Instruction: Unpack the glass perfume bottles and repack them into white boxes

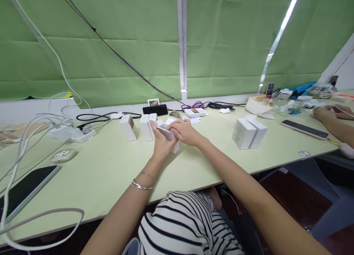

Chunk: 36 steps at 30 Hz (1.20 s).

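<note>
A small white box [166, 133] is held above the middle of the table, tilted, with its upper end facing me. My left hand [162, 143] wraps round it from the left, thumb up along its side. From the right, my right hand [186, 131] has its bent fingers closed on the box's right edge; the fingertips are partly hidden. Below and behind the hands, part of another white box [176, 148] shows. Left of them stand a white box with a picture on its side [128, 128] and a pair of white boxes [146, 128].
Two upright white boxes [243, 134] stand to the right. Behind lie a black phone [155, 109], a flat white box [195, 112] and coiled cables [218, 105]. Another phone [30, 188] and white cables are at left. Another person's hand [326, 114] rests at far right.
</note>
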### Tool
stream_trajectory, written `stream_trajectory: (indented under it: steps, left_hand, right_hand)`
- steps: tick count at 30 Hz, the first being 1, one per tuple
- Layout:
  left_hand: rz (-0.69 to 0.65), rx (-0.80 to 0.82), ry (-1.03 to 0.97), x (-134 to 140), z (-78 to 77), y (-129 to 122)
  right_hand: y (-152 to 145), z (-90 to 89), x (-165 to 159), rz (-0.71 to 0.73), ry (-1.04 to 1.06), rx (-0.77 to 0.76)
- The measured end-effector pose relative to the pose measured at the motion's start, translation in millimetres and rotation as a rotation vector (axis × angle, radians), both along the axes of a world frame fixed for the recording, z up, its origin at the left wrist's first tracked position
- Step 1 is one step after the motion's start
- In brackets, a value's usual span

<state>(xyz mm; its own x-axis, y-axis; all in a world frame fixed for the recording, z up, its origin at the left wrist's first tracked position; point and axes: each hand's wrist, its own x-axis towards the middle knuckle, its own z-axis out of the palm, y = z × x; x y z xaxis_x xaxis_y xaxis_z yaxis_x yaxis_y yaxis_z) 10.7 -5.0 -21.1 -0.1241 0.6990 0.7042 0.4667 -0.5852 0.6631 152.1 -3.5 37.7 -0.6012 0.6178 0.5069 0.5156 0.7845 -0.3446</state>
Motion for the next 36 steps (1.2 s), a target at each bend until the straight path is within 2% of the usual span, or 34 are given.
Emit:
stream_trajectory:
  steps: [4, 6, 8, 10, 12, 14, 21, 27, 33, 36]
  left_hand:
    - [-0.006, -0.067, 0.082, -0.4, 4.1, -0.1]
    - [-0.001, -0.069, 0.068, -0.8, 5.4, 0.8]
    - [0.026, -0.067, 0.074, -1.2, 7.0, 1.0]
    - [0.055, -0.056, 0.094, -1.2, 9.0, 0.0]
    - [0.07, -0.047, 0.114, -0.4, 11.2, -2.1]
    - [0.078, -0.05, 0.125, 0.8, 12.6, -4.3]
    - [0.05, -0.003, 0.157, 2.1, 9.2, -5.0]
    - [-0.046, -0.131, 0.235, 0.7, 12.5, -6.7]
    - [0.012, -0.085, 0.231, 0.6, 15.3, -6.7]
    - [0.026, -0.047, 0.241, 0.2, 14.4, -5.1]
  right_hand:
    - [14.6, -43.6, 5.1, -0.076, 0.363, 0.096]
    - [19.5, -54.9, 3.1, -0.145, 0.511, 0.121]
    - [21.7, -59.2, -1.0, -0.248, 0.659, 0.073]
    - [21.5, -59.4, -5.6, -0.292, 0.77, -0.077]
    - [19.0, -57.8, -9.6, -0.245, 0.835, -0.245]
    - [15.3, -55.4, -12.4, -0.172, 0.88, -0.32]
    - [17.6, -47.9, -4.7, -0.14, 0.963, -0.208]
    - [32.3, -46.4, 14.5, -0.083, 1.022, -0.225]
    - [27.3, -46.1, 13.6, -0.062, 1.013, -0.22]
    - [26.3, -44.9, 13.6, -0.117, 1.018, -0.187]
